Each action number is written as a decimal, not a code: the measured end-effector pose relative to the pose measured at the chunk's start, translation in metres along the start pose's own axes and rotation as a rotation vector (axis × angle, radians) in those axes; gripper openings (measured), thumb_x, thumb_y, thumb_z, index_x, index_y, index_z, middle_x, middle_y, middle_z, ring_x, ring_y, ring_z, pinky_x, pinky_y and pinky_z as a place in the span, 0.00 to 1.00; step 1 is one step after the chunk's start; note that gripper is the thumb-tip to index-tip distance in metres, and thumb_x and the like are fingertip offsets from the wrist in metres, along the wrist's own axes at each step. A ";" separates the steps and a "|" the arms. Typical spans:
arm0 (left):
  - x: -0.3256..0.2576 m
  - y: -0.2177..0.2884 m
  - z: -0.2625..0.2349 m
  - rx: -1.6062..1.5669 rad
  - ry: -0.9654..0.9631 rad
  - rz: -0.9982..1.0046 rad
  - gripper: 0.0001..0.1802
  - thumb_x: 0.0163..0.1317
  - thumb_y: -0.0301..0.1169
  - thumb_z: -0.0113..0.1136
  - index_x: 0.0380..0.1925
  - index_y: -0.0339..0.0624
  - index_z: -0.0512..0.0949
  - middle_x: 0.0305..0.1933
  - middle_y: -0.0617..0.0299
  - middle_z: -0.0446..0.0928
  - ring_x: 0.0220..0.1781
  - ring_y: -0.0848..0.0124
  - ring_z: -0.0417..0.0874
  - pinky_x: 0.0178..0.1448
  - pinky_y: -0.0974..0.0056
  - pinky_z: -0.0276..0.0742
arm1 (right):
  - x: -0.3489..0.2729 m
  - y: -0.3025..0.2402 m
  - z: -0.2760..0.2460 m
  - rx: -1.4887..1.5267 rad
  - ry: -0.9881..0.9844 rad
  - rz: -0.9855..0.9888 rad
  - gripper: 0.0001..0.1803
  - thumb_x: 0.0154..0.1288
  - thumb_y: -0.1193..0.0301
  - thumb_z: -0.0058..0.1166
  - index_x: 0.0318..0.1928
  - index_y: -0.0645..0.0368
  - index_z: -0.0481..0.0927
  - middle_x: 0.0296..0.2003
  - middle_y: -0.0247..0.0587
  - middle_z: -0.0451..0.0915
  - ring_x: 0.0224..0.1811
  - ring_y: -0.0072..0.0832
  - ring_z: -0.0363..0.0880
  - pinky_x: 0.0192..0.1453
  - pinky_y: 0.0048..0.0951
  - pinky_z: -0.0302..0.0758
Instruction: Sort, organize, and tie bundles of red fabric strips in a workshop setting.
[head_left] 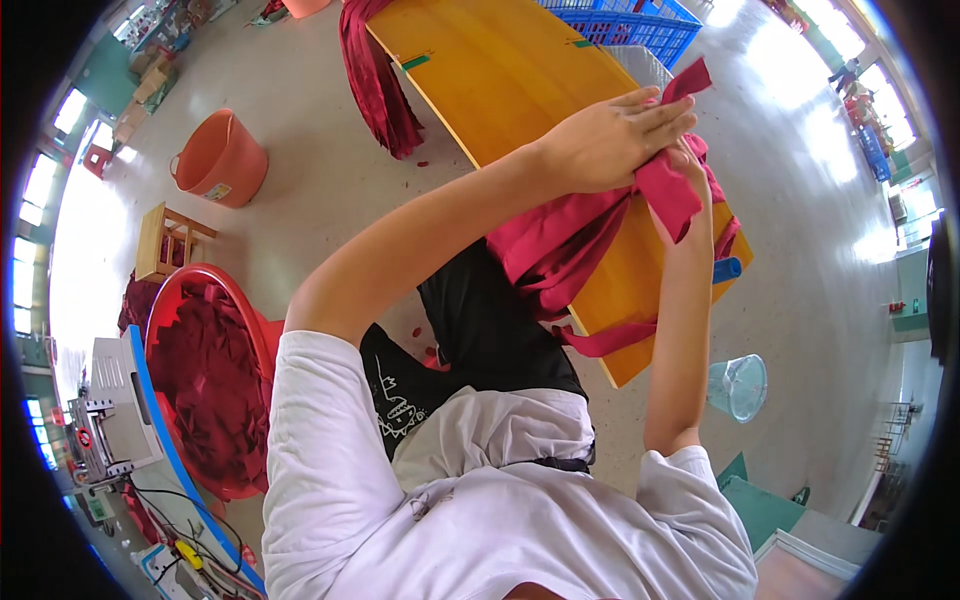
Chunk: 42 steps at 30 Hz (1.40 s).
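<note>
My left hand [615, 135] lies flat, fingers together, pressing on a dark red cloth piece [668, 190] over the near end of a long yellow wooden table [500, 75]. My right hand [690, 160] sits just under it, mostly hidden, gripping the same red cloth. A strip of the cloth [690, 80] sticks up past my left fingertips. More red fabric [560, 245] bunches below my hands and hangs off the table edge toward my lap.
A red tub [205, 370] full of dark red cloth stands at my left, with an orange bucket [220, 158] and a small wooden stool [165, 240] beyond. Red fabric [380, 85] drapes off the table's far side. A blue crate [640, 25], a clear mesh bin [738, 385].
</note>
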<state>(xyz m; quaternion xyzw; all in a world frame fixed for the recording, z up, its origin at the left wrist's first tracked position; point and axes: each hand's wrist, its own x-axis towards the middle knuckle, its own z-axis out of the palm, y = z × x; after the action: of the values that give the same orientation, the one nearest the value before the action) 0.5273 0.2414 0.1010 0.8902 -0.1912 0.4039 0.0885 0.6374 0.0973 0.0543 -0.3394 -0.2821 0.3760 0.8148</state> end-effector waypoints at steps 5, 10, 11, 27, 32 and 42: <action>-0.003 -0.014 -0.002 -0.014 0.045 -0.036 0.31 0.63 0.35 0.54 0.66 0.40 0.66 0.72 0.52 0.63 0.70 0.57 0.67 0.76 0.53 0.57 | -0.014 -0.009 0.050 0.129 0.034 -0.041 0.14 0.75 0.71 0.44 0.55 0.63 0.75 0.48 0.38 0.81 0.53 0.27 0.78 0.61 0.31 0.72; 0.001 -0.015 0.007 -0.050 0.113 -0.090 0.32 0.61 0.35 0.57 0.67 0.44 0.66 0.73 0.51 0.61 0.67 0.56 0.71 0.68 0.55 0.69 | -0.012 -0.008 0.030 0.102 0.075 -0.117 0.13 0.74 0.72 0.44 0.54 0.63 0.74 0.52 0.39 0.78 0.57 0.30 0.75 0.65 0.33 0.69; 0.003 -0.013 0.009 -0.098 0.199 -0.159 0.32 0.61 0.36 0.57 0.67 0.47 0.66 0.74 0.51 0.60 0.65 0.56 0.73 0.64 0.55 0.74 | -0.012 -0.010 0.023 0.132 0.029 -0.164 0.14 0.74 0.70 0.45 0.54 0.63 0.73 0.54 0.42 0.77 0.60 0.33 0.74 0.69 0.35 0.66; -0.058 -0.101 0.044 0.400 -0.477 -0.559 0.24 0.69 0.48 0.46 0.28 0.41 0.81 0.26 0.52 0.81 0.30 0.54 0.85 0.33 0.52 0.80 | -0.147 0.012 0.045 -0.623 0.325 -0.136 0.14 0.80 0.67 0.35 0.40 0.62 0.72 0.14 0.23 0.56 0.15 0.11 0.49 0.24 0.20 0.50; -0.073 -0.118 0.066 0.445 -0.463 -0.603 0.25 0.68 0.49 0.48 0.25 0.41 0.82 0.27 0.53 0.82 0.33 0.54 0.85 0.37 0.52 0.80 | -0.188 0.007 0.051 -0.698 0.385 -0.062 0.13 0.79 0.67 0.38 0.39 0.62 0.72 0.17 0.22 0.57 0.18 0.10 0.51 0.24 0.19 0.47; -0.064 -0.129 0.065 -0.122 -0.308 -1.271 0.23 0.65 0.49 0.51 0.26 0.41 0.82 0.26 0.56 0.83 0.34 0.60 0.86 0.39 0.53 0.82 | -0.202 0.009 0.051 -1.096 0.430 0.068 0.11 0.78 0.67 0.41 0.45 0.60 0.75 0.23 0.20 0.58 0.23 0.09 0.53 0.27 0.17 0.47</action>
<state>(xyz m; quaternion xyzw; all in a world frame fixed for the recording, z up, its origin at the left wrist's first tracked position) 0.5863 0.3556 0.0095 0.8708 0.3389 0.1292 0.3320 0.4840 -0.0433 0.0370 -0.7884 -0.2529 0.1241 0.5469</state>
